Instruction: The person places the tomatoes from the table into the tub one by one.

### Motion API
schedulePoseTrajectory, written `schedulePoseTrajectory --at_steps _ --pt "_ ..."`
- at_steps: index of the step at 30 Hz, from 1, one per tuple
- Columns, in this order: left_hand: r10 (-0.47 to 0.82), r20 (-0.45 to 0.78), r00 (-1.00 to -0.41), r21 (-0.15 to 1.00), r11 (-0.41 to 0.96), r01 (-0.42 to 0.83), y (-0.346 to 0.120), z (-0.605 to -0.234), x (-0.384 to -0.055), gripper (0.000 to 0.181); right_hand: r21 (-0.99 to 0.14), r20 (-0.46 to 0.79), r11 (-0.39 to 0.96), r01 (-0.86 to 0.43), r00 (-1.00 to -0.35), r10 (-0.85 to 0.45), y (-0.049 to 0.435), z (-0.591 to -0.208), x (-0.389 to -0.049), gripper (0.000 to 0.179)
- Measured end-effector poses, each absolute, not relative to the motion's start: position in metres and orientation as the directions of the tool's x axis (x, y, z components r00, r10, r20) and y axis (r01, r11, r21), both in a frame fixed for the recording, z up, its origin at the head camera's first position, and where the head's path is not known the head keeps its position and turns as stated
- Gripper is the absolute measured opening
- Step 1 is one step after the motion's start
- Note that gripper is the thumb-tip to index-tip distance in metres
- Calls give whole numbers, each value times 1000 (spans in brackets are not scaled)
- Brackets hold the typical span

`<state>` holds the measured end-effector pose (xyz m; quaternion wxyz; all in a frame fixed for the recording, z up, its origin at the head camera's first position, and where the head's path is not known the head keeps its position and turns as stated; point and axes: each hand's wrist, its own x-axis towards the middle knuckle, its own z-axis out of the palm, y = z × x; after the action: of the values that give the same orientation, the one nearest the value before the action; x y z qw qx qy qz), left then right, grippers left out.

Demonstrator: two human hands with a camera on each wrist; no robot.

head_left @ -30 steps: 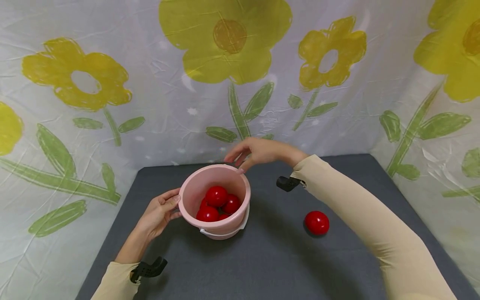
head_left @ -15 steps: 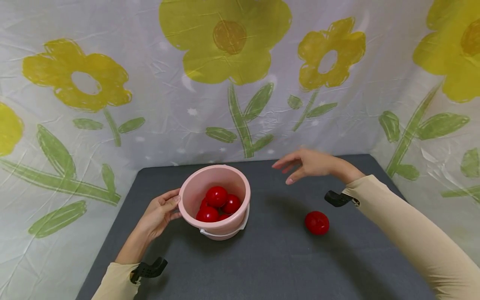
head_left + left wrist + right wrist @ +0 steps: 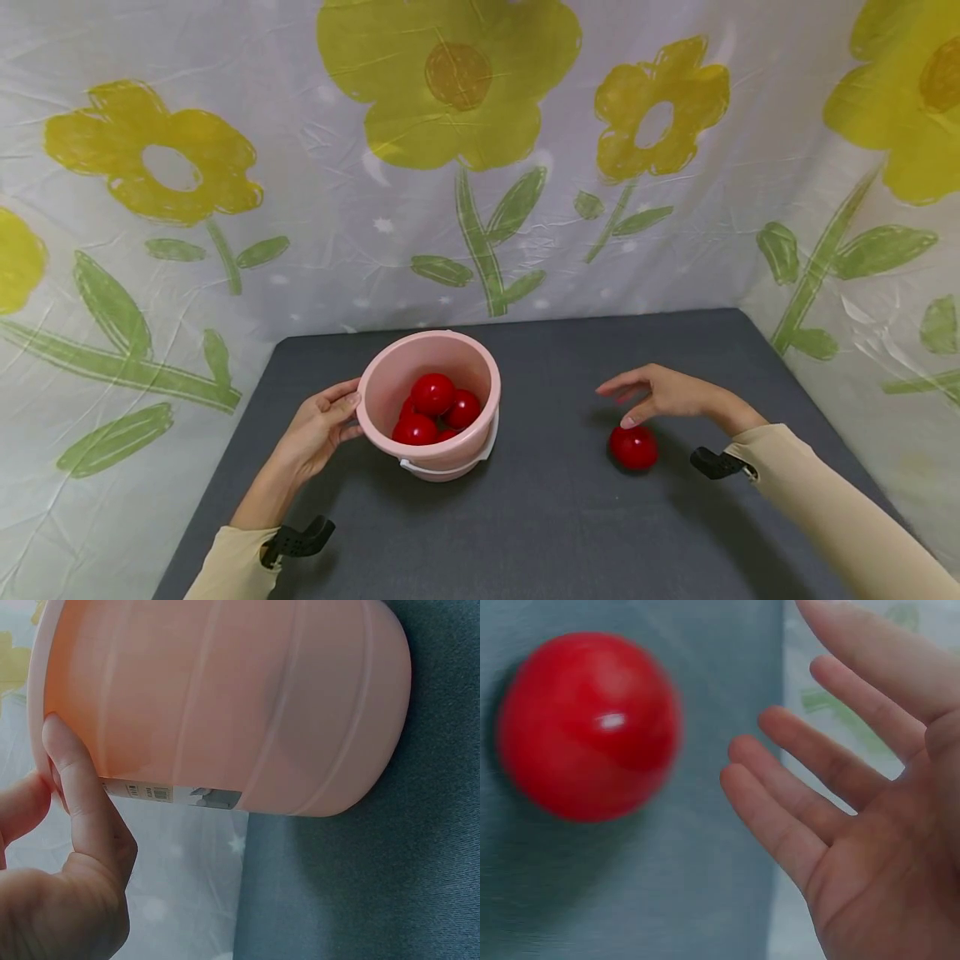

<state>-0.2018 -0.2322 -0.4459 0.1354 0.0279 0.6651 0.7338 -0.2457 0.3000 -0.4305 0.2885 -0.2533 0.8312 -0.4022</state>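
Observation:
A pink bucket [image 3: 390,383] with a white handle [image 3: 450,467] stands on the table, several shiny red balls [image 3: 432,392] inside it. My left hand [image 3: 318,427] pinches the bucket's rim at its left side. In the left wrist view, thumb and finger of the left hand [image 3: 82,825] meet at that rim. One more red ball [image 3: 633,450] lies on the table to the right. Just above it hovers my right hand [image 3: 667,396], fingers spread and holding nothing. A gap separates the right hand [image 3: 855,802] from the ball [image 3: 589,727] in the right wrist view.
The dark grey table [image 3: 540,533] reaches back to a hanging cloth [image 3: 315,167] printed with yellow flowers. A label [image 3: 161,793] sticks to the bucket's side. Each wrist wears a black camera mount [image 3: 300,537].
From beside the bucket's far rim, my right hand has swung right and down to just over the lone red ball. The left hand and the bucket have stayed put.

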Motion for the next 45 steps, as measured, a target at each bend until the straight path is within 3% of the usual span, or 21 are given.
schedulePoseTrajectory --at_steps 10,21,34,45 --pt "242 -138 -960 984 -78 -161 -233 -447 -202 60 -826 -254 526 -202 -699 -668 318 -467 -226 61" --pt "240 -130 -962 986 -68 -150 -231 -446 -202 62 -831 -251 524 -187 -715 -653 325 -478 -222 56" --pt "246 -131 -960 985 -80 -155 -232 -445 -201 62 -826 -244 528 -199 -717 -653 323 -474 -224 55" --pt "244 -125 -962 986 -80 -148 -232 -447 -201 61 -801 -255 562 -205 -733 -631 308 -441 -239 54"
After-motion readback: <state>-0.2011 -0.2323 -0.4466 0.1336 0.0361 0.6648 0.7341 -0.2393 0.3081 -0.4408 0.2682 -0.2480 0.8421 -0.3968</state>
